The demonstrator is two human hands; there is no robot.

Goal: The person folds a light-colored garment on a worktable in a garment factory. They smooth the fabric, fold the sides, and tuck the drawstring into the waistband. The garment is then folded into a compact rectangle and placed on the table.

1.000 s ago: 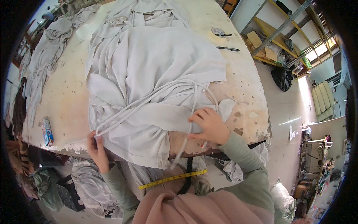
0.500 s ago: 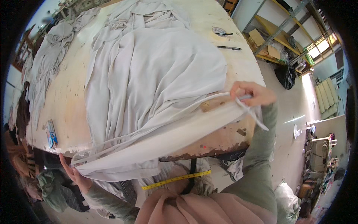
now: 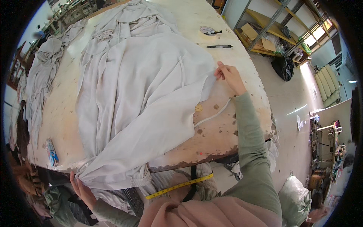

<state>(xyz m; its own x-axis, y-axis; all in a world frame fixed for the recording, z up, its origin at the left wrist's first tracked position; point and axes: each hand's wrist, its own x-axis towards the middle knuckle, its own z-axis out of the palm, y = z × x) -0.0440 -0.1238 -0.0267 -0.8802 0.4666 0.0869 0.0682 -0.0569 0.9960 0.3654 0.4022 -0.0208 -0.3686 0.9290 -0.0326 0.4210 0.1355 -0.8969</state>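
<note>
Left hand (image 3: 84, 192) pinches gathered grey cloth (image 3: 145, 130); right hand (image 3: 230, 77) at its edge. Pen (image 3: 219, 46) beyond right hand; box (image 3: 51, 152) beyond left grip.

Scene was brightly, mostly evenly lit; strong light showed at the window (image 3: 314, 39) at upper right, burned out to near white, with glare streaking the glossy floor (image 3: 283, 101) below it. Shadows were soft, lying chiefly in the folds of the pale grey fabric (image 3: 151, 68), while the far end of the surface (image 3: 191, 22) looked washed out. Fisheye distortion bowed the edges of the surface, the frame fell to black at its corners, and detail near the left rim was soft and smeared.
</note>
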